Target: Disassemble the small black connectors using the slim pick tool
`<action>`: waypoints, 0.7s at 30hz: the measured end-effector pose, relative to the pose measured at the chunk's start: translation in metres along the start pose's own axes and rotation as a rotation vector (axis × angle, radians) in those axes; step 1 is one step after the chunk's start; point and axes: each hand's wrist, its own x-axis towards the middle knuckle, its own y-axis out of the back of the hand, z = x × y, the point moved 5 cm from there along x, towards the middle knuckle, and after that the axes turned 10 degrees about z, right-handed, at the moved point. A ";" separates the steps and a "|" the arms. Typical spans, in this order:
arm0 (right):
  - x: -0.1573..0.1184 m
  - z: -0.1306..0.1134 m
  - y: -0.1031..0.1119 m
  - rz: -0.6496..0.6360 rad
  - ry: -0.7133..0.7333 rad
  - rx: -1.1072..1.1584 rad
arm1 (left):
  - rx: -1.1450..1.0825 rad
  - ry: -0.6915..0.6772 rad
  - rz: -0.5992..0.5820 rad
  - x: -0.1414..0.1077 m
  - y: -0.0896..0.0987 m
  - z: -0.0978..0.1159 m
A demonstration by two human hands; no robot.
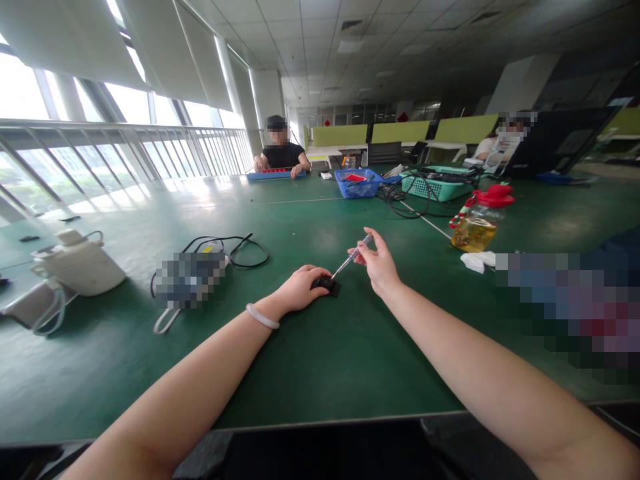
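Note:
My left hand (pixel 303 288) is closed on a small black part (pixel 327 285), pressing it against the green tabletop; its exact kind I cannot make out. In my right hand (pixel 377 261) is a screwdriver (pixel 354 255) with a clear handle, held between thumb and fingers. The screwdriver slants down to the left, and its metal shaft meets the top of the black part. Whether the tip sits in a screw is too small to see. A pale bangle (pixel 263 317) circles my left wrist.
Left lie a white device (pixel 83 263), a blurred-out object (pixel 189 279) and a black cable (pixel 250 253). On the right stands a red-lidded bottle (pixel 477 223) beside white tissue (pixel 477 261). Farther back are a blue basket (pixel 357 185), a green basket (pixel 437 187) and two people.

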 end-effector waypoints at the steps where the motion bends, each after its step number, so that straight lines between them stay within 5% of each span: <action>1: 0.000 -0.001 0.000 -0.007 0.006 0.007 | -0.001 0.000 0.001 0.000 0.000 0.000; 14: -0.021 -0.026 -0.018 -0.260 0.288 -0.077 | -0.002 -0.021 0.011 0.000 -0.001 -0.003; 21: -0.014 -0.022 -0.014 -0.184 0.230 -0.055 | -0.002 -0.019 0.011 0.000 -0.001 -0.001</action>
